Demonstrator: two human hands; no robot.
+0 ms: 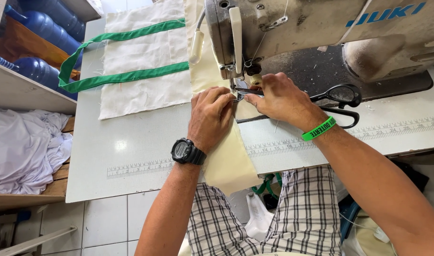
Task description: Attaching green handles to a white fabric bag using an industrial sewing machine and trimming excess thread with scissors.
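Two hands pin a cream fabric strip (228,161) under the needle of a sewing machine (292,28).
Strip runs from the presser foot across the counter (131,147) and hangs off its front edge; left hand (210,116) lies flat on it, fingers together, right hand (281,97) pinches the cloth at the foot. Looks like feeding a seam; next move needs both hands guiding straight, clear of the needle. Black scissors (340,102) right, white panel with green straps (141,61) behind, blue water bottles (41,42) and white cloth pile (22,147) on shelves left, tiled floor below.
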